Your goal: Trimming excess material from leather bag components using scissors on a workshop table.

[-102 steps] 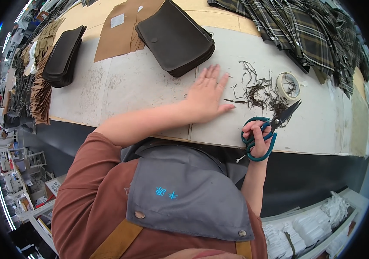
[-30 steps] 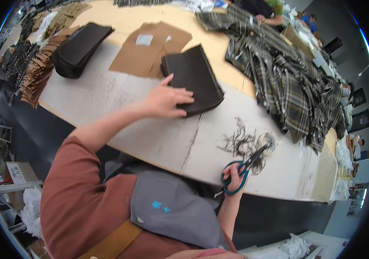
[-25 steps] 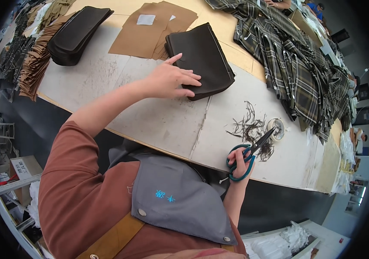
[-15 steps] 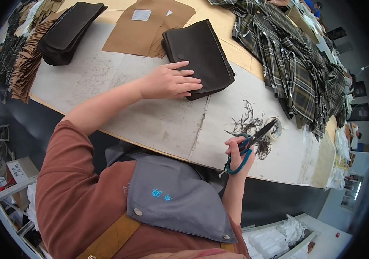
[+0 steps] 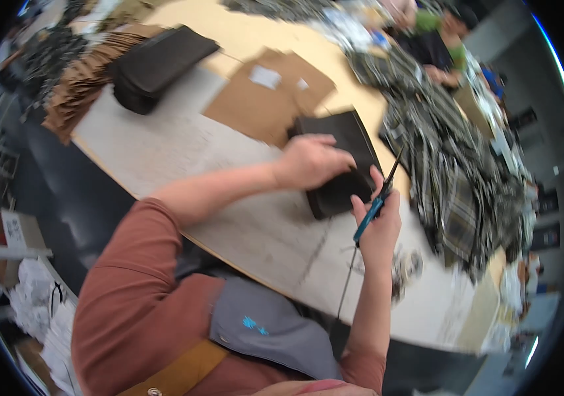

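My left hand (image 5: 310,160) lies flat on a dark brown folded fabric piece (image 5: 346,132) at the middle of the pale worktable (image 5: 183,152). My right hand (image 5: 378,223) grips teal-handled scissors (image 5: 377,198), blades pointing up along the dark piece's right edge. A dark thread hangs down from my right hand. Loose dark thread scraps (image 5: 406,267) lie on the table just right of my right wrist.
A brown paper pattern (image 5: 265,92) lies behind the dark piece. A stack of dark folded pieces (image 5: 160,63) sits far left on brown fringed material (image 5: 81,92). Plaid fabric (image 5: 453,178) is heaped at the right. Another person (image 5: 437,39) stands at the far side.
My right hand lifted the scissors from the thread scraps and brought them up to the dark piece's right edge. My left hand stays pressed on the piece. The view swung left.
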`<state>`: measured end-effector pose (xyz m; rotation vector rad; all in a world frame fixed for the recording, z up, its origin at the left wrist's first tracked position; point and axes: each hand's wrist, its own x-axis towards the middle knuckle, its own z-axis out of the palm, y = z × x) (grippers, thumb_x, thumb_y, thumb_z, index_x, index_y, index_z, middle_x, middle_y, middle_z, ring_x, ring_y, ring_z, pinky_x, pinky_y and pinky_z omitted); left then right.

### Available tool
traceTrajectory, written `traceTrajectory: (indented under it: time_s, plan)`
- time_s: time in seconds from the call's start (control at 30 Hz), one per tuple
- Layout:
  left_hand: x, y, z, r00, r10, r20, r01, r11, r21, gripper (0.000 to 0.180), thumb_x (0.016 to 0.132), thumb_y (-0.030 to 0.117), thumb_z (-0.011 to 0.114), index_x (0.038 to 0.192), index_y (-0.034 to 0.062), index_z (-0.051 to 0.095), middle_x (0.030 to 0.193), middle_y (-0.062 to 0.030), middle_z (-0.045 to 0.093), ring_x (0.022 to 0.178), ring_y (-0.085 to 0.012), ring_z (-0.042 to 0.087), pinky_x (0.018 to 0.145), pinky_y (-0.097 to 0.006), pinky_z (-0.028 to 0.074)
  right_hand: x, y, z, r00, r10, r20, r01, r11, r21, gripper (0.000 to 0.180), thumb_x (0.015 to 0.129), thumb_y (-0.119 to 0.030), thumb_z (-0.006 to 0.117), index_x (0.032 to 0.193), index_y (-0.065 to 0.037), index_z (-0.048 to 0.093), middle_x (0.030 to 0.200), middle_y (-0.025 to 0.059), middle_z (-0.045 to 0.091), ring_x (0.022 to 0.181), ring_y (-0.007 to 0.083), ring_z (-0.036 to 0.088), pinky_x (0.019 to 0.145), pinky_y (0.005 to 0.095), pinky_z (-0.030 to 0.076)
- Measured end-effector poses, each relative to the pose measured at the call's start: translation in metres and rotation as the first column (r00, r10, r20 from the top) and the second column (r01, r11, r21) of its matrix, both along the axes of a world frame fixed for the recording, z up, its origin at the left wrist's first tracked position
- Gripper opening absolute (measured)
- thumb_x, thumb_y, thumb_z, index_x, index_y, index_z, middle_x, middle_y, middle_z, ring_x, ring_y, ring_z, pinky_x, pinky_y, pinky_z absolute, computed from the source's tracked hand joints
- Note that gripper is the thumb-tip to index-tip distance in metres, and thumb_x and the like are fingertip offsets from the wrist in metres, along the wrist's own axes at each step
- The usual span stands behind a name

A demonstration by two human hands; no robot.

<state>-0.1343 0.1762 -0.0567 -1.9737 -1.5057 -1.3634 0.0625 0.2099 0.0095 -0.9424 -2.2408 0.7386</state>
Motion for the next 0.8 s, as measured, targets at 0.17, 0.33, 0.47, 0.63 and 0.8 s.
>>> traceTrajectory:
  time_s: [0.17, 0.33, 0.47, 0.63, 0.8]
  plan:
    - [0.008, -0.013, 0.003, 0.999, 0.029, 0.043, -0.031, 0.998, 0.047, 0.018, 0.081, 0.017, 0.063, 0.098, 0.0177, 0.065, 0.085, 0.0002, 0.067, 0.078, -0.0159, 0.065, 0.086, -0.035, 0.050, -0.032, 0.022, -0.028, 0.999, -0.047, -0.019, 0.047, 0.998, -0.038, 0.023, 0.078, -0.001, 0.066, 0.094, -0.003, 0.049, 0.076, 0.0073, 0.057, 0.069, 0.0153, 0.063, 0.064, 0.0291, 0.049]
    - [-0.007, -0.040, -0.013, 0.911, -0.288, -0.295, 0.318, 0.946, 0.058, 0.023, 0.084, 0.020, 0.060, 0.105, 0.0110, 0.060, 0.104, -0.0051, 0.059, 0.098, -0.0202, 0.058, 0.080, -0.032, 0.048, -0.049, 0.027, -0.023, 0.985, 0.003, -0.170, -0.014, 0.998, -0.069, 0.021, 0.078, 0.005, 0.062, 0.093, -0.001, 0.048, 0.080, 0.0092, 0.061, 0.073, 0.0175, 0.065, 0.066, 0.0308, 0.050]
    - [-0.013, -0.024, -0.043, 0.887, -0.397, -0.236, 0.365, 0.915, -0.171, 0.032, 0.089, 0.029, 0.055, 0.115, 0.0107, 0.057, 0.117, -0.0038, 0.057, 0.110, -0.0222, 0.053, 0.093, -0.036, 0.042, -0.057, 0.031, -0.020, 0.994, 0.012, -0.106, -0.005, 0.998, 0.069, 0.021, 0.076, 0.007, 0.062, 0.090, -0.001, 0.048, 0.081, 0.0059, 0.061, 0.070, 0.0143, 0.062, 0.066, 0.0303, 0.051]
    - [-0.003, -0.024, -0.054, 0.901, -0.395, -0.178, 0.333, 0.894, -0.300, 0.035, 0.093, 0.032, 0.050, 0.121, 0.0121, 0.056, 0.129, -0.0037, 0.053, 0.118, -0.0232, 0.049, 0.102, -0.037, 0.036, -0.050, 0.036, 0.028, 0.868, 0.060, -0.493, -0.035, 0.998, 0.061, 0.017, 0.080, 0.005, 0.064, 0.084, -0.002, 0.048, 0.088, 0.0063, 0.060, 0.080, 0.0133, 0.060, 0.073, 0.0284, 0.054]
    - [0.012, -0.038, -0.033, 0.891, -0.346, 0.295, 0.448, 0.776, -0.445, 0.035, 0.095, 0.031, 0.046, 0.121, 0.0101, 0.054, 0.126, -0.0046, 0.055, 0.118, -0.0228, 0.050, 0.102, -0.036, 0.037, -0.015, 0.040, 0.081, 0.668, 0.305, -0.679, -0.419, 0.908, -0.005, 0.027, 0.084, 0.007, 0.055, 0.096, -0.009, 0.037, 0.094, 0.0131, 0.059, 0.084, 0.0173, 0.057, 0.078, 0.0296, 0.048]
